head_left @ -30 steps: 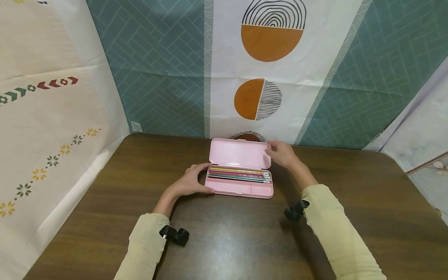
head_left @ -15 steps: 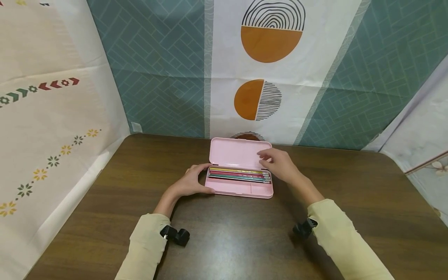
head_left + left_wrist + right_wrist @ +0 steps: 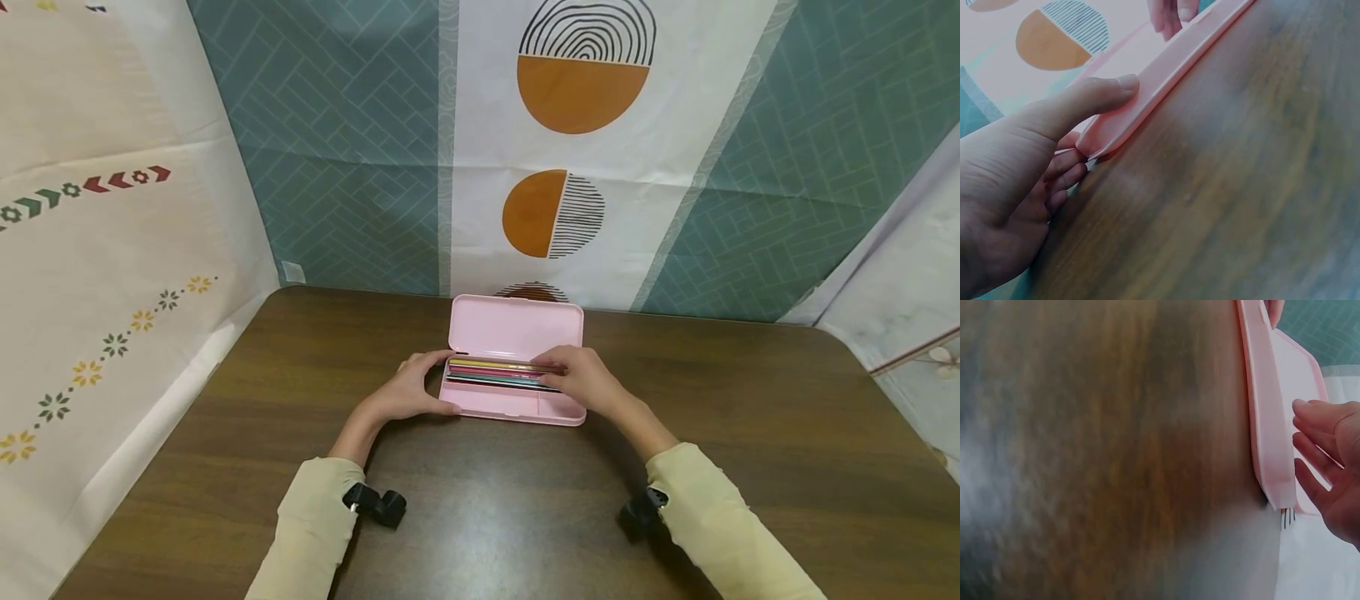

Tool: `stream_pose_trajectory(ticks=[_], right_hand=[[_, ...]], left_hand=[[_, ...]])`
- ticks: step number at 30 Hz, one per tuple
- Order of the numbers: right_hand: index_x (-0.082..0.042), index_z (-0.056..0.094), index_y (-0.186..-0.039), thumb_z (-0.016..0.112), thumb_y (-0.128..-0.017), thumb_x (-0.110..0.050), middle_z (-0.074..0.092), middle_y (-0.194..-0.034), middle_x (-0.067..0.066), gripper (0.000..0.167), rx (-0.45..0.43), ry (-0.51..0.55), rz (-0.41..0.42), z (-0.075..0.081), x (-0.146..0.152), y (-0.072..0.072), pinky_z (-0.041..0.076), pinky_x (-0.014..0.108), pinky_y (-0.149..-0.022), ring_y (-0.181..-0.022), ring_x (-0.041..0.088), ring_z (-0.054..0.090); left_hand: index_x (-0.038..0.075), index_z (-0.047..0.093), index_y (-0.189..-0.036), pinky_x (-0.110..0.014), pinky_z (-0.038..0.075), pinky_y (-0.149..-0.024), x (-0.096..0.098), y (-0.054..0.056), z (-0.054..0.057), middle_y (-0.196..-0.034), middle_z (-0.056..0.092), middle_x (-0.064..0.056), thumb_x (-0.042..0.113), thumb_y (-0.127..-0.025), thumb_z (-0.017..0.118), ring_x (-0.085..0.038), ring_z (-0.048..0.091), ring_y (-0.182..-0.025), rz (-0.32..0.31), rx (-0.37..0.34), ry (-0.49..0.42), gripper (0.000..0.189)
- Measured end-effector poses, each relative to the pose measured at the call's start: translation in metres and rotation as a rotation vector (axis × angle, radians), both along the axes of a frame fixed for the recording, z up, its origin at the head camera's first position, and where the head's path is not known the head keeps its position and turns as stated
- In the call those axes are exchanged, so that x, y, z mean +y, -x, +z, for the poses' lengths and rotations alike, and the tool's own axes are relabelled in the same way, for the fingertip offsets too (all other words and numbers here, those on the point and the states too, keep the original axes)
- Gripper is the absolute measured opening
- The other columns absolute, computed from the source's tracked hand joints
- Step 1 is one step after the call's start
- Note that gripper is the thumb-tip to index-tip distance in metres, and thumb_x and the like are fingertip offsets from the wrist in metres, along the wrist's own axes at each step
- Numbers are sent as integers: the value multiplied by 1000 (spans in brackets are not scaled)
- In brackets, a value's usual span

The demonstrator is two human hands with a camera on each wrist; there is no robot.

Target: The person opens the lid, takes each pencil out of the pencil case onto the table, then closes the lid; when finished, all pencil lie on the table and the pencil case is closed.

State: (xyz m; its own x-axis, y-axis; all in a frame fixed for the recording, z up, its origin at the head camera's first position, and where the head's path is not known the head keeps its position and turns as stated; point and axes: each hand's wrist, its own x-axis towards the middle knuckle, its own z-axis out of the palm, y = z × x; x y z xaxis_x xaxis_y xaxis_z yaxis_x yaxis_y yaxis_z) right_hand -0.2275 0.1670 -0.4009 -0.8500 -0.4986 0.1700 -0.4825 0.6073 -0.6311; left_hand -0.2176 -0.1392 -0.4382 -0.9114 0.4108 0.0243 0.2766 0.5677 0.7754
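Note:
A pink pencil case (image 3: 487,403) lies with its lid (image 3: 517,325) raised toward the wall. Several coloured pencils (image 3: 487,376) lie side by side in its long back compartment. My left hand (image 3: 405,392) grips the case's left end; in the left wrist view its thumb presses the front wall (image 3: 1141,103) and the other fingers are around the corner. My right hand (image 3: 588,383) is over the right end of the pencils, covering their eraser ends. In the right wrist view, the right fingers (image 3: 1314,447) are loosely bent and spread above the case's rim, with no pencil showing between them.
The case sits near the back of a brown wooden table (image 3: 480,517). Behind it hangs a patterned cloth (image 3: 360,167), close to the raised lid. The case's front compartments show bare pink. Black wrist cameras (image 3: 386,508) are strapped over both sleeves.
My right hand has left the lid's right edge and come down toward me and slightly left, onto the pencils' right end. The left hand and the case have stayed put.

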Motion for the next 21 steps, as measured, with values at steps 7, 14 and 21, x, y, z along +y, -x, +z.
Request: stream_pose_trajectory(ticks=[7, 14, 21], right_hand=[[0, 73, -106, 73, -84, -3, 71, -99, 9, 23, 32, -34, 37, -3, -8, -1, 51, 42, -81, -85, 21, 61], [5, 72, -103, 72, -82, 4, 69, -92, 12, 21, 48, -101, 105, -1, -15, 3, 52, 37, -76, -80, 20, 59], [3, 75, -95, 72, -81, 5, 69, -86, 8, 14, 105, -192, 155, 8, -19, 8, 52, 36, -76, -81, 22, 63]], left_hand=[[6, 43, -144, -55, 31, -100, 0, -1, 2, -136, 48, -15, 35, -68, 86, -32, 37, -122, -2, -6, -8, 92], [7, 43, -144, -55, 32, -99, 0, -1, 1, -135, 48, -15, 37, -68, 86, -32, 37, -121, -4, -4, -7, 92], [8, 43, -144, -55, 32, -99, 0, -2, 2, -135, 48, -14, 37, -68, 86, -32, 37, -122, -3, 0, 2, 92]])
